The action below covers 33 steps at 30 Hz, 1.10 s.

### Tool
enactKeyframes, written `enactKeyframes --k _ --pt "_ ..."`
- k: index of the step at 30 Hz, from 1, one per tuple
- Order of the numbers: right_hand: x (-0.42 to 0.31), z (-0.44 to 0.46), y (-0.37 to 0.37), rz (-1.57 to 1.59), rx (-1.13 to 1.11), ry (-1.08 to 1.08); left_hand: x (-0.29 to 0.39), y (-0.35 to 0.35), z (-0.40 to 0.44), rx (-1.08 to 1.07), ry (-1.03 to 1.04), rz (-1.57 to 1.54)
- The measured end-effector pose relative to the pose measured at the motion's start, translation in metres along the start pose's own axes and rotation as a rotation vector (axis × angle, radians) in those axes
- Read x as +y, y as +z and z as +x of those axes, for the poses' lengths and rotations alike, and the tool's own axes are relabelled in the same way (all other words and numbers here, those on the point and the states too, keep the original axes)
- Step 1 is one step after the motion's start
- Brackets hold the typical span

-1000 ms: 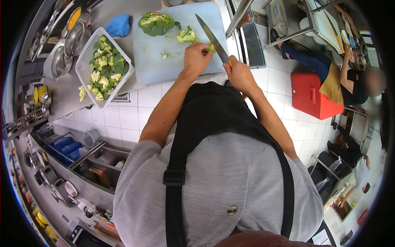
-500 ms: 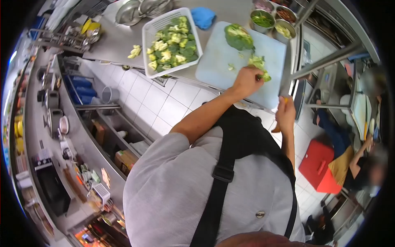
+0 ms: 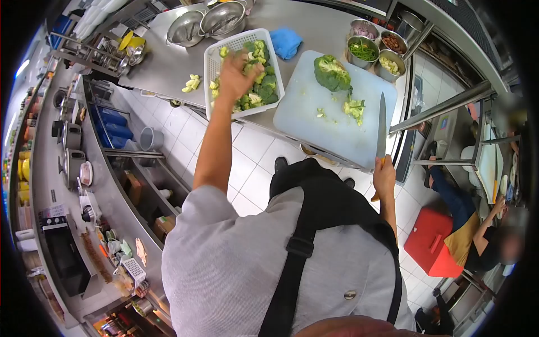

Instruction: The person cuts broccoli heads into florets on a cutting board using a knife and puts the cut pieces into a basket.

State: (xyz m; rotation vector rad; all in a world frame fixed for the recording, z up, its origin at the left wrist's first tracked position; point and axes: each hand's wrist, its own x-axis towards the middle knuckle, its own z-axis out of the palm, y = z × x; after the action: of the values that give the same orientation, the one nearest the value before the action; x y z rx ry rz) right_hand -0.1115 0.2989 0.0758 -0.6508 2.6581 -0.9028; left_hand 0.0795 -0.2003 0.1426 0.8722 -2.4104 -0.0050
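My left hand (image 3: 237,78) is over the white basket (image 3: 279,100), fingers spread and slightly blurred, with no piece visible in its grip. Cut broccoli florets (image 3: 266,87) fill much of the basket below it. My right hand (image 3: 385,178) grips the orange handle of a knife (image 3: 382,124), whose blade lies along the right side of the pale cutting board (image 3: 297,115). On the board are a large broccoli head (image 3: 331,73) and a smaller cut broccoli piece (image 3: 355,110), with crumbs scattered around them.
Metal containers of chopped green vegetable (image 3: 364,50) and other ingredients stand beyond the board. A blue cloth (image 3: 286,43) lies between basket and board. Metal colanders (image 3: 223,19) sit at the back, loose florets (image 3: 191,83) to the left. Another person (image 3: 466,208) is at right near a red box (image 3: 429,241).
My left hand has moved left from the broccoli piece on the board to above the basket, and its fingers have opened. The knife blade now shows clearly beside the board's right edge.
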Motion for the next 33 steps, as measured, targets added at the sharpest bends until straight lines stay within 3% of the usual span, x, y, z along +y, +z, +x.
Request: enactKeyframes --k 1,4,7,9,12,15,16,20,23,26,28,30,32,33 --pt "-0.001 0.0 0.001 -0.012 0.015 0.002 0.01 0.003 -0.007 -0.058 0.172 0.128" --pt "-0.002 -0.003 0.006 -0.037 0.033 0.012 -0.003 0.019 -0.005 -0.116 0.119 0.074" --pt "0.0 0.0 0.006 -0.057 0.022 0.006 -0.07 0.065 0.034 -0.103 -0.044 -0.229" --pt "0.002 0.0 0.009 -0.081 0.025 0.006 -0.088 0.057 0.063 -0.243 -0.207 -0.29" --pt "-0.002 -0.001 0.008 -0.088 0.044 0.004 -0.139 0.081 0.097 -0.256 -0.435 -0.213" --pt "0.001 0.001 0.011 -0.103 0.087 -0.017 -0.143 0.083 0.096 -0.194 -0.478 -0.191" --pt "0.002 -0.002 0.014 -0.106 0.1 -0.014 -0.146 0.093 0.081 -0.227 -0.35 -0.094" --pt "0.01 0.002 0.016 -0.122 0.09 0.002 -0.148 0.108 0.069 -0.26 -0.543 -0.109" --pt "-0.003 -0.001 0.01 -0.092 0.039 0.066 -0.087 0.07 0.079 0.084 -0.505 0.14" --pt "-0.001 0.0 0.009 -0.09 0.025 0.073 -0.032 0.072 0.085 0.222 -0.167 -0.475" --pt "-0.011 -0.002 0.007 -0.111 0.031 0.096 0.04 0.064 0.081 0.052 0.035 -0.653" --pt "-0.006 0.0 0.007 -0.106 0.025 0.088 0.091 0.083 0.071 -0.195 0.072 -0.68" --pt "-0.014 -0.001 0.003 -0.106 0.011 0.116 0.125 0.112 0.063 -0.361 0.08 -0.452" --pt "-0.013 -0.002 0.003 -0.104 0.006 0.115 0.141 0.111 0.06 -0.392 0.021 -0.507"
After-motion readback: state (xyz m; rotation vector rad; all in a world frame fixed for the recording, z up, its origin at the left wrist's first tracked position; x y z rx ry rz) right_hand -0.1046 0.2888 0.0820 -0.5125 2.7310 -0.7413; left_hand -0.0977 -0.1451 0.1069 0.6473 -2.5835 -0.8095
